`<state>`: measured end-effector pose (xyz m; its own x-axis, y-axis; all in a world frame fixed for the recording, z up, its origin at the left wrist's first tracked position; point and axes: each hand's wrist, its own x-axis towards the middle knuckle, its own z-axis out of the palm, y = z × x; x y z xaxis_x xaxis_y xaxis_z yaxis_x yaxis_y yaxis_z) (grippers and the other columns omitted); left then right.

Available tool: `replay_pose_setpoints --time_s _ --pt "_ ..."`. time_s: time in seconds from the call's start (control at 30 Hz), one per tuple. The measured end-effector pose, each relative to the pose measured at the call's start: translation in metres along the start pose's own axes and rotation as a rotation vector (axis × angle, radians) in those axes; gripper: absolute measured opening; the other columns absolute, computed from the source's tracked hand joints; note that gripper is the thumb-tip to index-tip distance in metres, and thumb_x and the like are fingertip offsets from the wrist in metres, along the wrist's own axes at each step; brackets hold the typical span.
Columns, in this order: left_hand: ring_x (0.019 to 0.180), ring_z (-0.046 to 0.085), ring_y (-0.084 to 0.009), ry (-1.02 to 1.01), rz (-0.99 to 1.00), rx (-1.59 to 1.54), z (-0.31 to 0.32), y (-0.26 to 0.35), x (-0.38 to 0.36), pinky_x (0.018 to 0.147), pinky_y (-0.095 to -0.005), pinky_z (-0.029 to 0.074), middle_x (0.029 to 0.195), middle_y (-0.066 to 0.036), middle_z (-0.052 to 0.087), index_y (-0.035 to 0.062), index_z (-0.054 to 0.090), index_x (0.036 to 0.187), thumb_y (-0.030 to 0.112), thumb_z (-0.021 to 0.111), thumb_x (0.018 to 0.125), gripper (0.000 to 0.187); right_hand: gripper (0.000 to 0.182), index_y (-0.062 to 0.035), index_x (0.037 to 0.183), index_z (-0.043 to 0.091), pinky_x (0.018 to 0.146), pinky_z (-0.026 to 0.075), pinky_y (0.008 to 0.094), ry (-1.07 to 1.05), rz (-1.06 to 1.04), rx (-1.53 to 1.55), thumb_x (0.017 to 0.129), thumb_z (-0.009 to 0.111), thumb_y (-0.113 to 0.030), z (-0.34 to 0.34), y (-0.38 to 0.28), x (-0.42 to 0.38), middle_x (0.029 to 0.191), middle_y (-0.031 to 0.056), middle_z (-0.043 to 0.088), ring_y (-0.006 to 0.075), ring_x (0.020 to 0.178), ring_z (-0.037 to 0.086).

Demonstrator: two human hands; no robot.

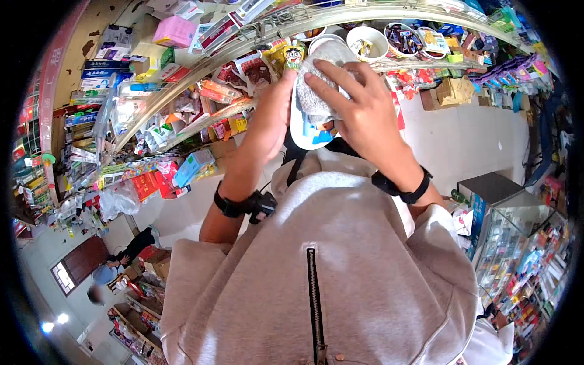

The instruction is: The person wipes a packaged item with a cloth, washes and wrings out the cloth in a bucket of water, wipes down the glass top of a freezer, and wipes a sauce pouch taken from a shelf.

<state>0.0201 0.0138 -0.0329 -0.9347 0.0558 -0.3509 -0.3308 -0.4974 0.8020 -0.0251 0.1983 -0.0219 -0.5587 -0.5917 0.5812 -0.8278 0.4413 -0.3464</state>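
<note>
1. While the grip works at the front of the body, a person (104, 274) in a blue top is well apart from it, far to its left.
2. Nearer, though clear of the grip on that side, a clear plastic bag (120, 199), a red box (146, 185) and a light-blue box (194, 167) sit by the crowded shelves.
3. A black wristband (231, 204) circles the wrist behind the left hand (275, 109). This hand lies against the left side of a white container (311, 139); its fingers are hidden, so I cannot tell how they close.
4. Just beyond the left thumb shows a yellow packet (292, 56) with a cartoon face.
5. Between the hands is the container, tilted, its blue printed part showing under a grey cloth (319, 94).
6. From the right, the right hand (362, 100) pinches the cloth against the container, fingers bent and slightly apart.
7. Beyond the right hand stand an open white tub (368, 44) and, to its right, a tub of dark packets (403, 39).
8. Well right of the grip are a cardboard box (455, 92) and, closer to the body, a glass case (508, 225).
</note>
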Motion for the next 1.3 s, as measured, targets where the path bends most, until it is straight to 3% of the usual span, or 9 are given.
replay_pose_setpoints --time_s 0.2,0.33,0.53,0.67,0.77,0.87,0.93,1.0,1.3 --pt "0.102 0.057 -0.0092 0.116 0.188 0.166 0.031 -0.013 -0.008 0.092 -0.0277 0.045 0.108 -0.003 0.064 0.0005 0.056 0.126 0.029 0.056 0.103 0.037 0.043 -0.0058 0.111 0.07 0.082 0.051 0.04 -0.003 0.049 -0.125 0.068 0.068 -0.011 0.021 -0.005 -0.007 0.121 0.0087 0.063 0.0296 0.098 0.057" --pt "0.096 0.056 -0.0112 0.009 0.008 0.32 0.015 -0.026 -0.012 0.084 -0.0291 0.047 0.105 -0.006 0.061 -0.0008 0.053 0.13 0.022 0.058 0.1 0.038 0.039 -0.0057 0.107 0.071 0.083 0.052 0.0401 -0.009 0.231 -0.115 0.067 0.069 -0.009 0.024 0.005 0.003 0.119 0.01 0.065 0.0298 0.097 0.06" --pt "0.097 0.058 -0.0113 0.039 0.235 0.506 0.013 -0.035 -0.007 0.087 -0.0281 0.048 0.109 -0.008 0.063 -0.002 0.048 0.137 -0.006 0.047 0.092 0.045 0.051 -0.0103 0.116 0.071 0.085 0.055 0.0417 0.052 0.219 -0.082 0.067 0.066 0.0 0.036 0.026 0.003 0.115 0.0124 0.067 0.0336 0.099 0.062" --pt "0.109 0.063 -0.017 0.108 0.138 0.089 0.001 -0.015 -0.009 0.096 -0.0316 0.05 0.12 -0.013 0.065 -0.0047 0.052 0.133 -0.006 0.045 0.089 0.045 0.052 -0.0073 0.12 0.068 0.091 0.052 0.0407 0.29 0.46 0.263 0.07 0.06 0.007 0.033 0.052 -0.003 0.11 0.0178 0.07 0.0348 0.101 0.067" --pt "0.112 0.062 -0.0183 0.098 0.194 0.099 0.004 -0.007 -0.007 0.098 -0.0324 0.049 0.121 -0.014 0.065 -0.0074 0.051 0.133 -0.004 0.045 0.088 0.046 0.037 0.0023 0.118 0.065 0.087 0.05 0.0303 0.338 0.69 0.677 0.082 0.06 0.005 0.034 0.06 -0.019 0.106 0.0133 0.072 0.0201 0.099 0.067" --pt "0.111 0.063 -0.0177 0.083 0.243 0.164 0.013 -0.009 0.002 0.097 -0.0307 0.048 0.124 -0.013 0.063 -0.0059 0.05 0.135 -0.003 0.043 0.089 0.047 0.03 0.0009 0.118 0.064 0.085 0.051 0.03 0.41 1.037 1.363 0.089 0.059 0.0 0.04 0.042 -0.034 0.105 0.0086 0.07 0.0162 0.093 0.066" --pt "0.119 0.058 -0.021 0.179 0.302 0.366 0.025 -0.015 0.009 0.104 -0.0323 0.043 0.135 -0.014 0.056 -0.0024 0.045 0.141 0.0 0.042 0.092 0.049 0.027 -0.0005 0.118 0.062 0.087 0.051 0.029 0.396 1.119 1.415 0.096 0.054 -0.014 0.034 0.023 -0.03 0.107 0.0088 0.069 0.0147 0.097 0.065" --pt "0.138 0.041 -0.0304 0.185 0.555 0.757 0.023 -0.032 0.022 0.114 -0.0381 0.029 0.15 -0.02 0.041 0.0022 0.03 0.152 0.013 0.038 0.099 0.054 0.031 0.0003 0.122 0.06 0.089 0.05 0.0289 0.395 1.132 1.646 0.098 0.053 -0.018 0.041 0.014 -0.037 0.109 0.0094 0.068 0.015 0.099 0.065" --pt "0.112 0.055 -0.0492 0.314 0.483 0.945 0.026 -0.046 0.018 0.097 -0.0509 0.041 0.122 -0.034 0.057 -0.0048 0.039 0.14 0.022 0.033 0.101 0.047 0.055 0.0026 0.132 0.051 0.098 0.046 0.0325 0.377 1.046 1.688 0.099 0.055 -0.04 0.041 -0.007 -0.04 0.119 0.013 0.063 0.0179 0.108 0.06"
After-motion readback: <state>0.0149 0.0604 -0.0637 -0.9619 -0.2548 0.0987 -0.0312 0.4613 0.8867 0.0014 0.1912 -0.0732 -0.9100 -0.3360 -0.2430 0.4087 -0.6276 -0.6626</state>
